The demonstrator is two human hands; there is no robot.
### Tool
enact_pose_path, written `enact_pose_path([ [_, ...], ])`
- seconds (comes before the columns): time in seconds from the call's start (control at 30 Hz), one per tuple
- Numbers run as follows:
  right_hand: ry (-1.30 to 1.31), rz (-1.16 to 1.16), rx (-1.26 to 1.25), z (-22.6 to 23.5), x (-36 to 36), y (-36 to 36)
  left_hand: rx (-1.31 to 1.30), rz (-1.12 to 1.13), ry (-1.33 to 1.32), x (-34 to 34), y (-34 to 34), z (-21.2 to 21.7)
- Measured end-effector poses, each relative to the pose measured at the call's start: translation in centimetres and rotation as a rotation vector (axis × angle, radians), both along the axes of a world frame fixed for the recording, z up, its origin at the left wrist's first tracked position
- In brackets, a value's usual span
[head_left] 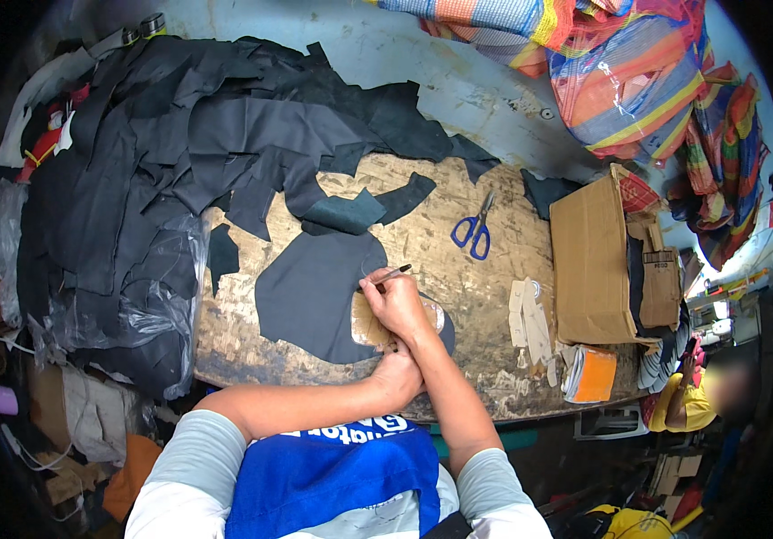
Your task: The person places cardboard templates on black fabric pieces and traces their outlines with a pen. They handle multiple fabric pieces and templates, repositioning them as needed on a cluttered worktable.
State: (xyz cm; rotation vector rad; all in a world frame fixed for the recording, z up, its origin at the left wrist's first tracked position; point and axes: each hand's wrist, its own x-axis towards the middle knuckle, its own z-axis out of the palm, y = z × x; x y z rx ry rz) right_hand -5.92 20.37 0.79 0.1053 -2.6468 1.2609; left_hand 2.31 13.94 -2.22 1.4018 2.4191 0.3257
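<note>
My right hand is closed round a dark pen, whose tip end is hidden by the fingers. Beneath that hand is a brown pattern piece with a shiny, tape-like edge. It lies on a black sheet of leather-like material, spread on the worn wooden table. My left hand rests at the near edge of the pattern, crossed by my right wrist. Most of its fingers are hidden.
A big heap of black material covers the table's left side, with clear plastic. Blue-handled scissors lie beyond my hands. To the right are pale pattern strips, a cardboard box and an orange-covered pad. Another person sits far right.
</note>
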Motion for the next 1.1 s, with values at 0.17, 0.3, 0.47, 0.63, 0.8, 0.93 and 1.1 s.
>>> enact_pose_path([
  [0.17, -0.062, -0.051, 0.026, 0.4, 0.0, 0.8, 0.107, 0.051, -0.094, -0.5, -0.3, 0.8],
  [0.3, -0.119, -0.092, 0.036, 0.5, 0.0, 2.3, 0.162, 0.124, 0.088, -0.7, -0.5, 1.2],
  [0.47, -0.08, -0.07, -0.052, -0.2, -0.2, 2.6, 0.088, 0.15, 0.099, -2.5, -0.4, 1.6],
  [0.63, 0.01, -0.029, -0.08, -0.6, 0.0, 2.9, -0.059, 0.17, -0.036, -4.4, -0.7, 2.2],
  [0.8, -0.049, -0.293, 0.088, -0.4, 3.1, 7.2, 0.155, 0.229, -0.074, -5.6, -0.9, 1.7],
  [0.93, -0.021, -0.5, -0.075, -1.5, 7.0, 8.5, 0.154, 0.199, -0.194, -7.5, -0.9, 0.8],
  [1.1, 0.041, -0.586, 0.111, -1.5, 10.2, 6.0, 0.272, 0.134, -0.255, -9.6, -1.3, 0.3],
])
